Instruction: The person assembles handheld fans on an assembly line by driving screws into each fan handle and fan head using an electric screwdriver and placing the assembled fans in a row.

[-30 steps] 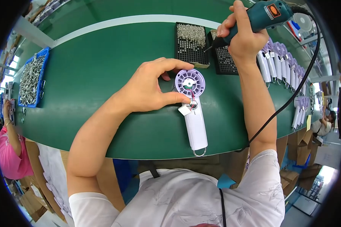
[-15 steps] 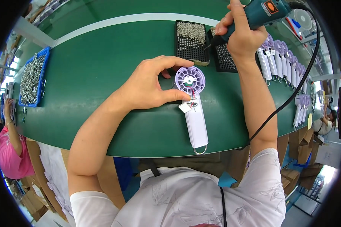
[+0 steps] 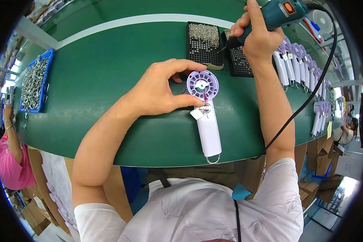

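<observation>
My left hand (image 3: pixel 157 88) grips the round head of a handheld fan (image 3: pixel 209 133) between thumb and fingers. The fan lies on the green bench, its white handle pointing toward me, a metal loop at the near end. Its purple head shows a white hub and thin red wires, with a small white square piece beside my thumb. Raised at the upper right, my right hand (image 3: pixel 262 45) is wrapped round a teal electric screwdriver (image 3: pixel 279 14). The driver's thin bit points left and down, beside a black tray (image 3: pixel 197 57) of small screws.
A second black tray (image 3: pixel 241 71) stands right of the first. Several fans (image 3: pixel 295 66) line the right side. On the left sits a blue bin (image 3: pixel 40 105) of metal loops. The driver's black cord (image 3: pixel 310 101) hangs beside my right forearm. A person in pink (image 3: pixel 10 165) works at the left.
</observation>
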Motion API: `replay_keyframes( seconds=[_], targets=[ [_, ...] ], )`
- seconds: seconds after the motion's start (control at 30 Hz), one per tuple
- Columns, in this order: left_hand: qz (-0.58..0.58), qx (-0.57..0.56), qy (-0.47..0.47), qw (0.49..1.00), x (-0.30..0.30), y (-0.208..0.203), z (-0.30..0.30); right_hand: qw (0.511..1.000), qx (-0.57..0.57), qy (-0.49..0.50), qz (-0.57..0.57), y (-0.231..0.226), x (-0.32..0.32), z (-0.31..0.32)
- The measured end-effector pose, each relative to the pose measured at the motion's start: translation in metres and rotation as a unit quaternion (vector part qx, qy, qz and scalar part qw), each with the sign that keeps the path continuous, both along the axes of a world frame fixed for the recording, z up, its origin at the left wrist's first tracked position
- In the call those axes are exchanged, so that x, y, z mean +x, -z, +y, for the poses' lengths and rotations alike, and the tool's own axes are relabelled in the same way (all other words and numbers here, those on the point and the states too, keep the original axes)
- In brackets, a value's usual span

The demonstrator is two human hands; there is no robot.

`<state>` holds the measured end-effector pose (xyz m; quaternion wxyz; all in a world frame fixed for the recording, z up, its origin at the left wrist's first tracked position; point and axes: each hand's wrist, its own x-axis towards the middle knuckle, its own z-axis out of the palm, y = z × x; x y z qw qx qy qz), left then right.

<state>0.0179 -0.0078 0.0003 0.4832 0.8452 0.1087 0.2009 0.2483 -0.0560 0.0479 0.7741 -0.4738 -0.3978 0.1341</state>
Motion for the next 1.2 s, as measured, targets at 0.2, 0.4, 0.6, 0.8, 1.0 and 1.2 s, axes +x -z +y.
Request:
replay_keyframes(
  seconds=[0.2,0.4,0.6,0.8,1.0,1.2],
  targets=[
    [0.001,-0.007,0.002,1.0,0.001,0.0,0.001,0.995,-0.048,-0.001,-0.083,-0.004,-0.005,0.007],
    [-0.013,0.017,0.001,1.0,0.001,0.003,0.001,0.999,-0.016,0.007,-0.044,-0.005,-0.008,0.006],
    [-0.026,0.024,-0.003,0.999,0.0,0.005,0.0,0.999,0.016,0.008,0.028,-0.026,-0.018,-0.009],
    [-0.026,0.027,-0.001,0.999,0.004,0.004,0.001,0.683,0.333,-0.596,0.258,-0.037,-0.034,-0.001],
    [-0.035,0.03,-0.009,0.999,0.003,0.003,0.001,0.985,-0.042,-0.152,0.076,-0.067,-0.093,-0.064],
    [-0.046,0.013,0.001,0.999,0.003,0.005,0.001,0.978,-0.076,-0.162,-0.107,-0.059,-0.088,-0.076]
  ],
)
